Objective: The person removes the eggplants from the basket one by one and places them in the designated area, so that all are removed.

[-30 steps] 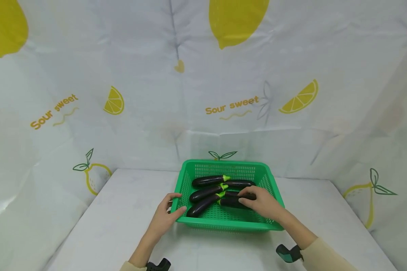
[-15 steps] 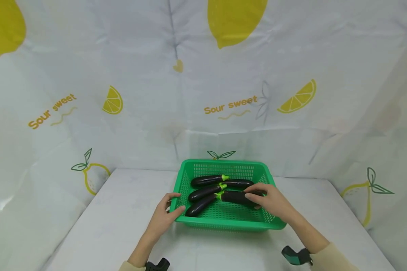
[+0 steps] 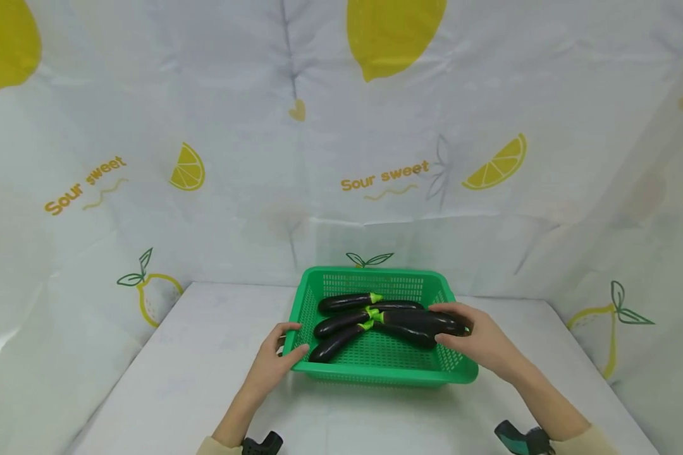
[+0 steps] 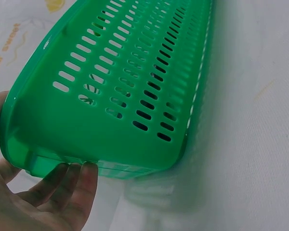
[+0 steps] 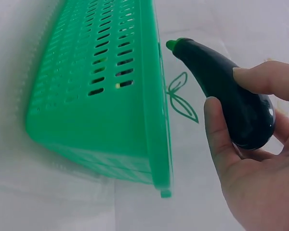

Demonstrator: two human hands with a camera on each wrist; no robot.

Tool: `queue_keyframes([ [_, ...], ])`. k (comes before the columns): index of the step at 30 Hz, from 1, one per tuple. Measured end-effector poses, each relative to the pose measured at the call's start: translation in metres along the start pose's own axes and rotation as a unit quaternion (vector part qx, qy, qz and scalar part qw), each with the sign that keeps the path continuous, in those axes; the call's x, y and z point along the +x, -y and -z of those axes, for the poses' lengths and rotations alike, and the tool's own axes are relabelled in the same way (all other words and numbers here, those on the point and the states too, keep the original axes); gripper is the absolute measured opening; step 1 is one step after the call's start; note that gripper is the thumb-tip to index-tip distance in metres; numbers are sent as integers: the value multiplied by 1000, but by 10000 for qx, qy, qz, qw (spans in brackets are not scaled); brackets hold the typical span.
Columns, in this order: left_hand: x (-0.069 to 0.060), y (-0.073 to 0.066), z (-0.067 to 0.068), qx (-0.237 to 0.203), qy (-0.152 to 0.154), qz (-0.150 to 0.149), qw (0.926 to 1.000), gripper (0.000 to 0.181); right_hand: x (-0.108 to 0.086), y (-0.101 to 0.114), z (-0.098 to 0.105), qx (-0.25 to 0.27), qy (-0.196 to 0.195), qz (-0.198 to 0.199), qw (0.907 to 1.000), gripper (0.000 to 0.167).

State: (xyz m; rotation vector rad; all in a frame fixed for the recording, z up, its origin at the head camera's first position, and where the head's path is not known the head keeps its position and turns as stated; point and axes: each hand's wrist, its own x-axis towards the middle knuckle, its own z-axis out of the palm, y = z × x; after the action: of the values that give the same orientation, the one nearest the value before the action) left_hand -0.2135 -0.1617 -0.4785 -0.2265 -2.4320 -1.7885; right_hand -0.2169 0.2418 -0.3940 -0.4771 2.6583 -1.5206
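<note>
A green plastic basket with slotted walls holds several dark purple eggplants with green caps. My left hand grips its left rim near the front corner; in the left wrist view its fingers lie against the outer wall. One eggplant is raised over the basket's right part, pinched at its thick end between the thumb and fingers of my right hand. The right wrist view shows this eggplant above the rim, cap pointing away from the palm. Below it in the basket lies another eggplant, partly hidden.
The basket stands on a white-covered table, near its back edge. Behind and at both sides hangs a white curtain printed with lemons. To the left in the basket, several eggplants lie side by side, caps toward the middle.
My right hand has lifted an eggplant from the basket's right part and moved right with it, uncovering the one beneath. My left hand stays on the rim.
</note>
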Motion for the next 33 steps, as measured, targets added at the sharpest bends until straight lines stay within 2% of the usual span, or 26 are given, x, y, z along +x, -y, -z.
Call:
queue_keyframes([
  [7, -1, 2, 0, -80, 17, -6, 10000, 45, -21, 1, 17, -255, -436, 398, 9979, 49],
  [15, -1, 1, 1, -69, 26, 8, 10000, 45, -36, -6, 39, -312, -788, 440, 9954, 50],
  [27, 0, -1, 1, -65, 17, 54, 10000, 44, -44, -20, 62, -370, -1065, 357, 9930, 47],
  [33, 0, -2, 1, -13, 30, 54, 10000, 43, -49, -26, 75, -430, -1333, 369, 9895, 46],
])
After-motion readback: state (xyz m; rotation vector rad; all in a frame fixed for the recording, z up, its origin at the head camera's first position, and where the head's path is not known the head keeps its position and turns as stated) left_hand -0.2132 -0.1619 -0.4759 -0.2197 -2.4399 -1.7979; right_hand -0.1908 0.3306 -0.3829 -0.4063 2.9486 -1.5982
